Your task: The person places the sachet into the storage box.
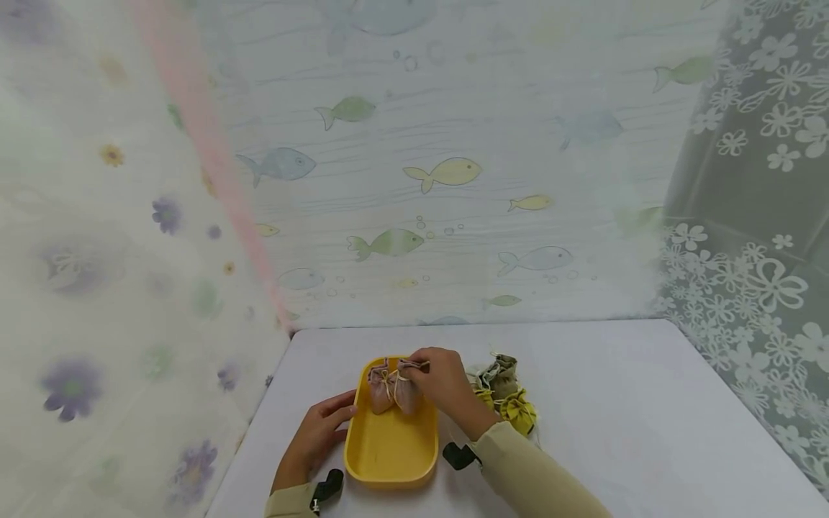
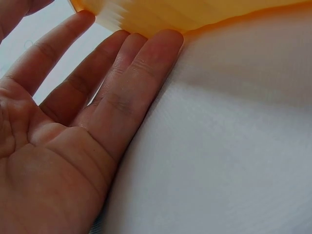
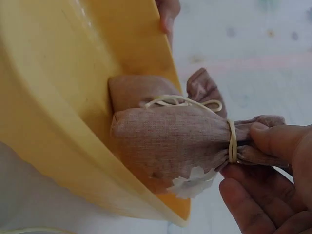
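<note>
My right hand [image 1: 448, 385] pinches the gathered neck of a dusty-pink drawstring pouch [image 3: 170, 139] between thumb and fingers. A pale cord is tied round its neck, and a white flower-shaped piece shows on its side. The pouch is in the far end of a yellow plastic tray [image 1: 391, 460]. Right beside it in the tray sits a second dusty-pink pouch [image 1: 381, 397] with a pale bow. Along the tray's left side, my left hand [image 1: 317, 430] has its fingers extended, fingertips at the outer wall, as the left wrist view shows too.
Just right of the tray, a cluster of pouches includes a yellow one [image 1: 518, 412] and an olive one [image 1: 504, 378], partly behind the right forearm. They lie on a white-covered table [image 1: 622, 417]. A fish-patterned curtain [image 1: 453, 237] hangs behind it.
</note>
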Demonstrator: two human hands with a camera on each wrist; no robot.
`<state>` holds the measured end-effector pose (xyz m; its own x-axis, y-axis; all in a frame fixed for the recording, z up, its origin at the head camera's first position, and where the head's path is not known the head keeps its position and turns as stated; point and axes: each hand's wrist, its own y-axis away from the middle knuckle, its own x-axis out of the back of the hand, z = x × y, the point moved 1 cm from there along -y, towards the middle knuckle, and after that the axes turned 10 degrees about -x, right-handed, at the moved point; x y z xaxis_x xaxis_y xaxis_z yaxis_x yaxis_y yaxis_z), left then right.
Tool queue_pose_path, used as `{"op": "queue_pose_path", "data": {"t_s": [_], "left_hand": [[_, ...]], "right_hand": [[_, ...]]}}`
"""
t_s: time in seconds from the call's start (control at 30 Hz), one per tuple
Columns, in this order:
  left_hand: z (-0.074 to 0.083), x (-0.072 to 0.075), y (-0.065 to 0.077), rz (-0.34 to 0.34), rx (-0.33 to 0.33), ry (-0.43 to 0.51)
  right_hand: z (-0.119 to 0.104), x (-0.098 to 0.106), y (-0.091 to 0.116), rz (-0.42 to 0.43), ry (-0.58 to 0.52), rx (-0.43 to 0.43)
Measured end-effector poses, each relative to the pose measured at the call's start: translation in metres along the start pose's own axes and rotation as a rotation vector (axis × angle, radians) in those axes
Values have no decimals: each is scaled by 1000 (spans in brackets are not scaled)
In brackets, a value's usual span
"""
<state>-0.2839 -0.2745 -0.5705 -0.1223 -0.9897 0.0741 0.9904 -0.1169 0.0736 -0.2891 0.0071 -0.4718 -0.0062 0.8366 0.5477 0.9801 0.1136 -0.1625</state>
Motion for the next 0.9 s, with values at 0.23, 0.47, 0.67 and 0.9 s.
{"op": "queue_pose_path", "data": {"t_s": [0.23,0.47,0.67,0.9], "left_hand": [[2,-1,1,13,13,-17],[1,-3,0,21,15,-15],[0,-2,-1,15,9,-10],[-1,-2,-1,22,17,-11]], "right_hand": [[3,-2,-4,7,52,-12],[6,-4,-7,9,93,-40],[8,-6,-8,19,114,-58],[10,-8,-7,28,109,-61]]}}
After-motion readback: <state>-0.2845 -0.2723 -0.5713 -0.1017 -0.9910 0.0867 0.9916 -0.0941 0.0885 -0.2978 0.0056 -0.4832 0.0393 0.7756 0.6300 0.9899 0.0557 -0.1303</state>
